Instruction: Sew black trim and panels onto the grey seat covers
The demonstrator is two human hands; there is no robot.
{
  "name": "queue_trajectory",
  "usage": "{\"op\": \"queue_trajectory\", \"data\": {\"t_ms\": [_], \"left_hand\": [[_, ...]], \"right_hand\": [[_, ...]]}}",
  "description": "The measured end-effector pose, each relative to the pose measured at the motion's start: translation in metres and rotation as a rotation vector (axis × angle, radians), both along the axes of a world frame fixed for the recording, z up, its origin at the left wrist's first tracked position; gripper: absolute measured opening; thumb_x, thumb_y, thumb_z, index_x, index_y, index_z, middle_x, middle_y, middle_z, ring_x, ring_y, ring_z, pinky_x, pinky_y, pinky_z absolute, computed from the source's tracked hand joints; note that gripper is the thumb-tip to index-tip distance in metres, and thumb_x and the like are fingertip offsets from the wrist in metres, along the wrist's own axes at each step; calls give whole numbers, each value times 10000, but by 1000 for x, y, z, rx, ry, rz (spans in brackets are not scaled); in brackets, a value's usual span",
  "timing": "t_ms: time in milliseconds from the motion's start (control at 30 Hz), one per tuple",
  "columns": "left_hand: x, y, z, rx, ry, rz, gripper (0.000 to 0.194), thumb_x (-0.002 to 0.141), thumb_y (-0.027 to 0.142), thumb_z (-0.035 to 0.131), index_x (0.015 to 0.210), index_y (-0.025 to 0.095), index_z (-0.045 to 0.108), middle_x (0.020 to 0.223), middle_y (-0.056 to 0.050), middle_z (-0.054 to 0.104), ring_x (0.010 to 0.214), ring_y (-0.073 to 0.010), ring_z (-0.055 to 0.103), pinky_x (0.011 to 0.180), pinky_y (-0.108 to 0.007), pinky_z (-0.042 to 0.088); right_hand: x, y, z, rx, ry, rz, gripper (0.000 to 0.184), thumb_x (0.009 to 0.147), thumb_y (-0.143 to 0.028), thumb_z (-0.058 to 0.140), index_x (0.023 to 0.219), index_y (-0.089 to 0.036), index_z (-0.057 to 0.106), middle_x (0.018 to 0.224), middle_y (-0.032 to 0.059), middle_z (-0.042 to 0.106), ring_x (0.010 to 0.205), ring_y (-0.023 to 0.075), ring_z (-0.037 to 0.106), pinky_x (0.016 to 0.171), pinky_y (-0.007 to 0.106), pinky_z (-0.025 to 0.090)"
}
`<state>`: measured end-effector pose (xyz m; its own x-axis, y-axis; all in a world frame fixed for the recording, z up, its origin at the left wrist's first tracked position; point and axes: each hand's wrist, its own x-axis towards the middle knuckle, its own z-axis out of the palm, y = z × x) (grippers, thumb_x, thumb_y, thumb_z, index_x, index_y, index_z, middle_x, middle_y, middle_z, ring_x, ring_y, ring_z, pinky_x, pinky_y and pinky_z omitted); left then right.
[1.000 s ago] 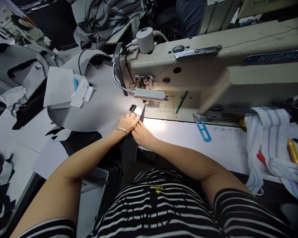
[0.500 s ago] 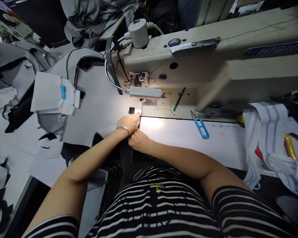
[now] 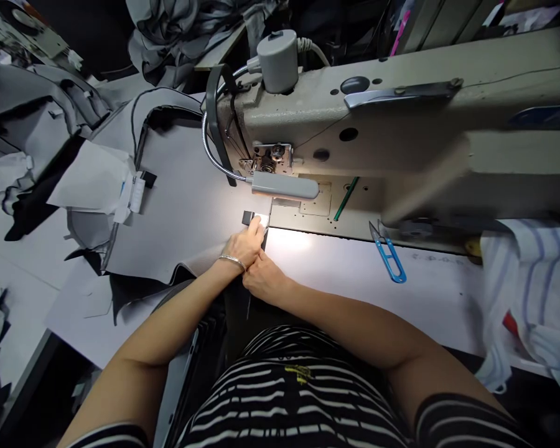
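Observation:
A large grey fabric panel (image 3: pixel 186 180) with dark edging lies left of the sewing machine's needle area, its right edge by the presser foot. My left hand (image 3: pixel 243 246), a bracelet at its wrist, rests on that edge just below the lamp, fingers bent, fingertips close to the foot. Beneath it, my right hand (image 3: pixel 267 279) is closed, pinching the panel's dark edge. The two hands touch. A small black-and-white tag (image 3: pixel 248 217) lies on the fabric beside my left fingertips. What sits between the fingers is mostly hidden.
The sewing machine (image 3: pixel 303 130) spans the back, with a lamp (image 3: pixel 284 185) over the needle. Blue thread snips (image 3: pixel 388 252) and a green stick (image 3: pixel 346 199) lie to the right. Striped cloth (image 3: pixel 522 280) hangs at far right. White pieces (image 3: pixel 93 180) lie on the panel's left part.
The view has shifted slightly, so the machine appears lower and farther right. My left index finger looks more stretched toward the foot. The white pieces have tilted, hiding most of their blue mark.

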<state>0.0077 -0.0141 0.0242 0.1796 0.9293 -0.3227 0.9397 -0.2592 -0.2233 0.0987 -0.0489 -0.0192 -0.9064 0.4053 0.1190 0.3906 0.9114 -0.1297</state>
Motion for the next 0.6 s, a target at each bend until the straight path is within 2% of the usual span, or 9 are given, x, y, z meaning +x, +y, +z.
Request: {"op": "queue_trajectory", "data": {"t_ms": [67, 233, 333, 500, 600], "left_hand": [[-5, -1, -7, 28, -39, -27, 341, 928, 168, 298, 1185, 134, 519, 1337, -140, 474, 847, -168, 622, 617, -268, 457], [-14, -2, -21, 115, -140, -50, 343, 900, 145, 339, 1166, 154, 556, 1316, -109, 519, 855, -156, 625, 672, -249, 486], [-11, 2, -20, 96, -156, -5, 362, 897, 149, 336, 1188, 162, 552, 1311, -107, 523, 866, -169, 627, 706, -264, 498], [-4, 20, -13, -18, -165, 143, 393, 920, 210, 327, 1289, 197, 463, 1290, -91, 531, 947, -205, 620, 781, -297, 497], [-3, 31, -12, -37, -161, 159, 391, 930, 234, 320, 1300, 222, 445, 1328, -83, 493, 977, -216, 613, 806, -309, 484]], "right_hand": [[0, 0, 0, 7, 10, -11, 274, 882, -121, 443, 964, -81, 701, 875, 160, 707, 851, 253, 639, 950, 523, 409], [-2, 0, 0, -25, -4, -23, 266, 879, -136, 455, 936, -99, 711, 895, 149, 708, 875, 260, 636, 922, 492, 432], [-1, 4, -1, -34, -7, -33, 269, 875, -130, 453, 924, -98, 715, 869, 146, 708, 864, 257, 636, 949, 493, 412], [-1, 18, -3, -64, -1, -59, 250, 862, -125, 472, 920, -106, 715, 893, 148, 704, 937, 262, 618, 1004, 506, 358], [-2, 28, -4, -86, -9, -89, 273, 869, -111, 448, 939, -106, 712, 879, 137, 703, 934, 246, 618, 1000, 467, 373]]}}
